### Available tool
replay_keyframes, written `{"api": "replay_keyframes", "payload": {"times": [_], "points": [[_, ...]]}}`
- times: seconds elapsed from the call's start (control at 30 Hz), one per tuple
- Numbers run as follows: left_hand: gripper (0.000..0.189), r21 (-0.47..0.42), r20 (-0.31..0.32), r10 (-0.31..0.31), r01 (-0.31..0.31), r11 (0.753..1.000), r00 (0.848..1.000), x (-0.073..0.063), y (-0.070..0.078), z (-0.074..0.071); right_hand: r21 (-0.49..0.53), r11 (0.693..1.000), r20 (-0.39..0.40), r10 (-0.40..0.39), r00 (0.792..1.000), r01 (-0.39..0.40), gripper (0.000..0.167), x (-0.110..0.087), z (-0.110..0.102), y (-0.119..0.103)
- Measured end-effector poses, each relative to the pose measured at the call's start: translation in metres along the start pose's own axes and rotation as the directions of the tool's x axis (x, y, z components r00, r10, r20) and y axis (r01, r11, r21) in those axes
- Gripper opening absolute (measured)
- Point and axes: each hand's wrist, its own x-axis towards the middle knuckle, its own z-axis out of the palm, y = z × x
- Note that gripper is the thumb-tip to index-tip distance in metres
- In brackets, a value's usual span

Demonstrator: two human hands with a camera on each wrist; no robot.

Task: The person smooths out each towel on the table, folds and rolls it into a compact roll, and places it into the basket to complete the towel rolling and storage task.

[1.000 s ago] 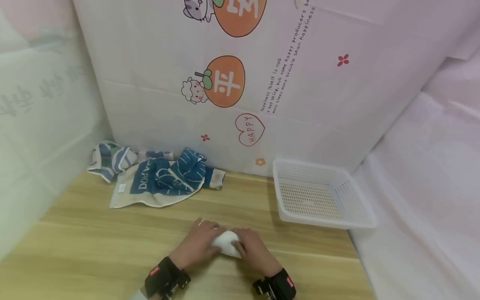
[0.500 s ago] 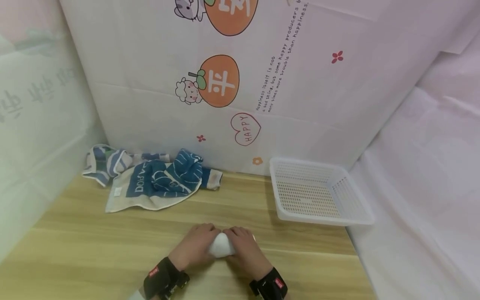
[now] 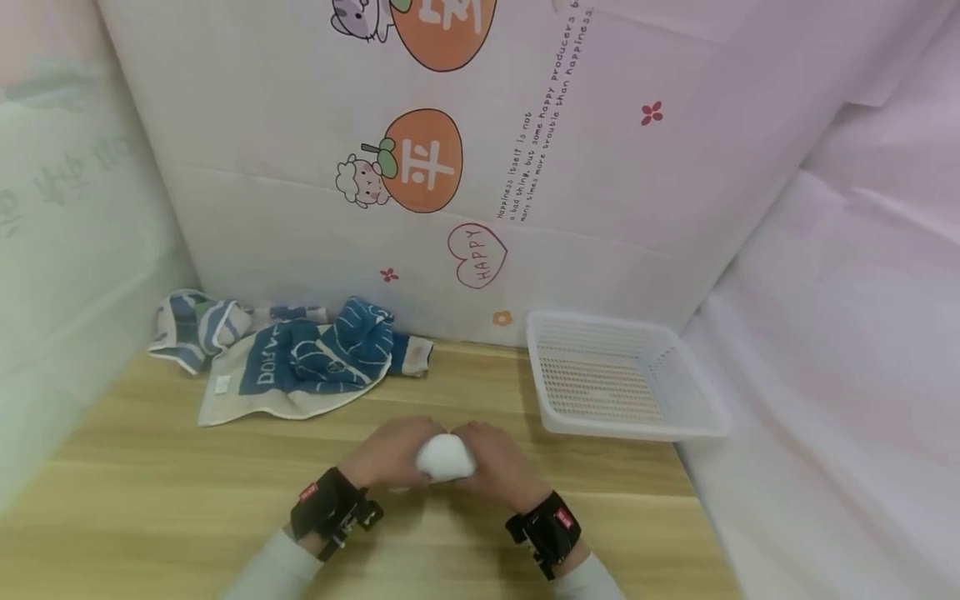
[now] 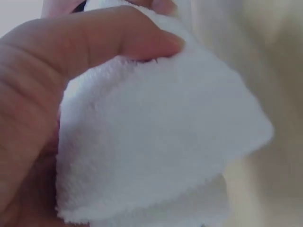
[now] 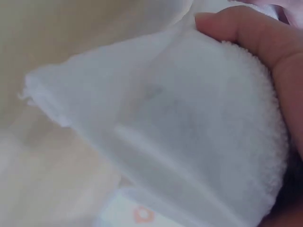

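Both hands hold a small white terry towel (image 3: 446,458), folded or bunched up, just above the table in the head view. My left hand (image 3: 392,452) grips its left side, and in the left wrist view the thumb (image 4: 142,40) lies over the fluffy fabric. On the other side my right hand (image 3: 501,468) pinches the cloth, its thumb (image 5: 236,23) bent over the top edge in the right wrist view. A loose corner of the towel (image 5: 61,90) hangs out there. Fingers behind the cloth are mostly hidden.
A white plastic basket (image 3: 551,408) stands at the back right of the wooden table (image 3: 225,508). Rumpled blue-and-white towels (image 3: 300,367) lie at the back left, beside a striped cloth (image 3: 191,329). Printed white sheets (image 3: 600,208) wall in the back and sides.
Both hands have moved forward and up off the table with the towel between them. The right hand's fingers shifted round the towel. The head view has turned slightly right.
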Motion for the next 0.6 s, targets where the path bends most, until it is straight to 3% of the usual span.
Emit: {"api": "replay_keyframes", "payload": {"times": [0.2,0.33,0.5,0.6], "points": [[0.059,-0.03,-0.009,0.075,-0.076,0.997,0.997,0.045,0.018,-0.028,0.037,0.997,-0.024,0.065,0.998,-0.064,0.051,0.005,-0.058,0.012],[0.067,-0.017,-0.07,0.125,-0.126,0.992,0.99,0.078,0.029,-0.038,0.011,0.99,-0.037,0.141,0.989,-0.141,0.05,0.003,-0.094,0.027],[0.094,-0.074,-0.165,0.133,-0.147,0.986,0.977,0.115,0.033,-0.03,0.016,0.963,-0.048,0.269,0.962,-0.269,0.039,-0.01,-0.126,0.053],[0.093,-0.145,-0.187,0.144,-0.172,0.974,0.972,0.135,0.033,-0.014,0.047,0.913,-0.049,0.407,0.912,-0.405,0.042,-0.023,-0.139,0.071]]}}
